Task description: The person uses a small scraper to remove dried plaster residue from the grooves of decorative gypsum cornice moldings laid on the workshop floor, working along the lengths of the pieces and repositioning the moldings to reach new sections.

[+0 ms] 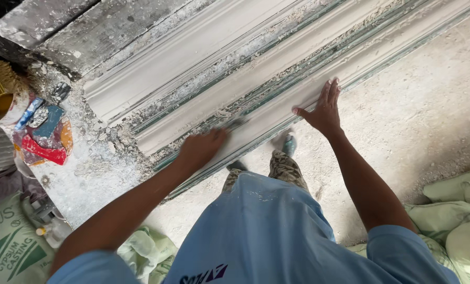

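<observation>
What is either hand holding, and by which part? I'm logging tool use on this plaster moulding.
The right hand lies flat on the plaster moulding, holding nothing. The left hand is blurred; any tool cannot be told.

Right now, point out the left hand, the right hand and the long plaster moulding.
left hand (203, 147), head view, on its back.
right hand (323, 109), head view, on its back, palm flat on the moulding.
plaster moulding (256, 79), head view, on its raised middle rib.
</observation>
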Motion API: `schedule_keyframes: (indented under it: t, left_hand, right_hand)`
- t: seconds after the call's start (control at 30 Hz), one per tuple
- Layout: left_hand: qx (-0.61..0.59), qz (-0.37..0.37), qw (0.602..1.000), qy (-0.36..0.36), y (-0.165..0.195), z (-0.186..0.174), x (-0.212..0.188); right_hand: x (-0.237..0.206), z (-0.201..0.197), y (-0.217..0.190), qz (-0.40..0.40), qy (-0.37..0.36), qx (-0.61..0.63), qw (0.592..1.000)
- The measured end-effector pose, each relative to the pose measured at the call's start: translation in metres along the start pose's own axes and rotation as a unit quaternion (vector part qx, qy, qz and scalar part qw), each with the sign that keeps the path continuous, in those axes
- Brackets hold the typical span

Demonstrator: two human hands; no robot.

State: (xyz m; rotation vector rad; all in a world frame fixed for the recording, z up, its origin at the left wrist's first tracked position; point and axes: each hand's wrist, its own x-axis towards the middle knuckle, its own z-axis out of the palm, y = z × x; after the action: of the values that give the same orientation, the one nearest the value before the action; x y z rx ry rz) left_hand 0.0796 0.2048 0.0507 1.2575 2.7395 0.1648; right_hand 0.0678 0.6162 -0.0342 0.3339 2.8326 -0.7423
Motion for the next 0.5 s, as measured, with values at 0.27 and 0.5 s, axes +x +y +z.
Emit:
schedule_keyframes:
  t: [0.27,0.5]
  left_hand:
    - [0.041,-0.017,0.997,-0.061,0.011,0.014,0.030]
    - [0.003,0.023,0.997,0.070,0.104,0.046,0.357]
  right_hand:
    - [0.004,0.030,0.026,-0.014,0.005,-0.024,1.000]
    - [0.007,0.032,0.052,-0.218,0.069,-0.102,0.968]
